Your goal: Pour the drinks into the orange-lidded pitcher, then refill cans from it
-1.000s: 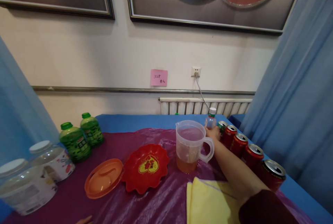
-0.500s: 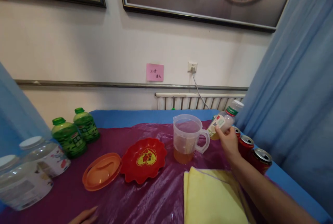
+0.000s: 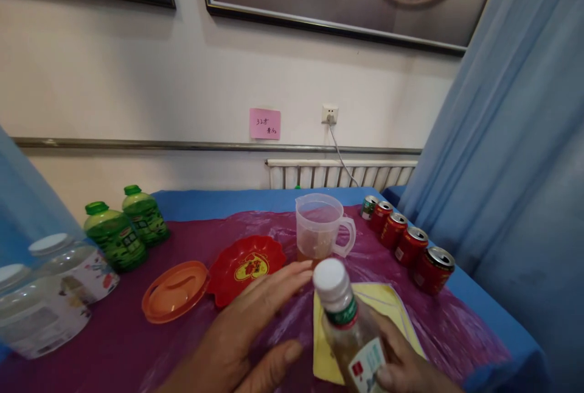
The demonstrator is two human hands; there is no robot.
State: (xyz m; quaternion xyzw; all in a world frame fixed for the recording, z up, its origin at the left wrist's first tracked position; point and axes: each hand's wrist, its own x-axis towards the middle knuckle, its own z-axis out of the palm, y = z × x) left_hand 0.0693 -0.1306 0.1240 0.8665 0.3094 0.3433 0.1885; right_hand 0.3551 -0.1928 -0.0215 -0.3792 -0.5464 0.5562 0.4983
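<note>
A clear drink bottle (image 3: 340, 320) with a white cap and a green-and-red neck band is held upright, leaning slightly, in my right hand (image 3: 406, 356). Its lower end runs out of view. My left hand (image 3: 255, 326) is stretched out just left of the bottle, fingers extended and thumb apart, holding nothing. Behind both hands stands a clear plastic measuring jug (image 3: 317, 229) with amber liquid in its bottom, its handle to the right. Partly covered by the bottle and my right hand lies a folded yellow cloth (image 3: 323, 344).
A red scalloped plate (image 3: 223, 283) and an orange oval lid (image 3: 176, 295) lie left of the jug. Green bottles (image 3: 116, 241) and clear jars (image 3: 41, 314) stand at far left. Several drink cans (image 3: 413, 244) line the right table edge, beside a blue curtain (image 3: 511, 168).
My right hand has brought the bottle from beside the cans toward me, over the cloth. My left hand has risen from the lower edge to near the bottle's neck.
</note>
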